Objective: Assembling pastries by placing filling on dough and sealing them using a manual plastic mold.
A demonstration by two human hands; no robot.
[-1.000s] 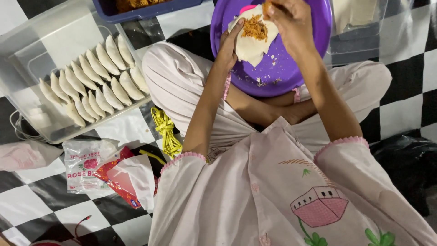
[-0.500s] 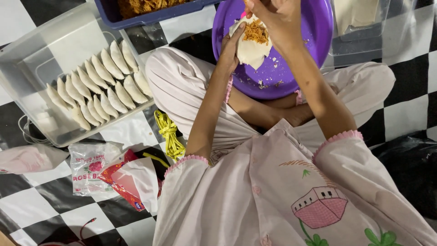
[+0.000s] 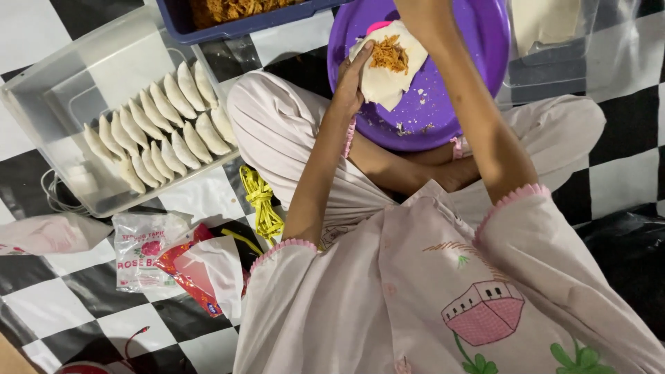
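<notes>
On the purple plate (image 3: 443, 104) resting in the person's lap lies a pale dough wrapper (image 3: 388, 76), with a heap of shredded orange filling (image 3: 390, 53) on its upper middle. The left hand (image 3: 355, 76) lies along the wrapper's left edge, fingers laid flat against the dough and cupping it rather than pinching. The right hand (image 3: 422, 14) sits at the wrapper's top right and is cut off by the upper edge of the view, so its grip cannot be told; its forearm runs down across the plate's right half and hides part of it. Crumbs of dough and filling are scattered on the bare plate below the wrapper.

Just above the plate stands a blue tub (image 3: 208, 28) holding more of the orange filling. At upper right, under clear plastic, lies a stack of flat wrappers (image 3: 547, 21). Left of the person's knee sits a clear plastic container (image 3: 48, 90) with two rows of folded, sealed dumplings (image 3: 156, 121) standing close together. Near its front edge on the checkered floor (image 3: 90, 305) lie a yellow cord (image 3: 262, 204), a crumpled clear flour bag (image 3: 142, 249) and a red packet (image 3: 187, 273) touching it.
</notes>
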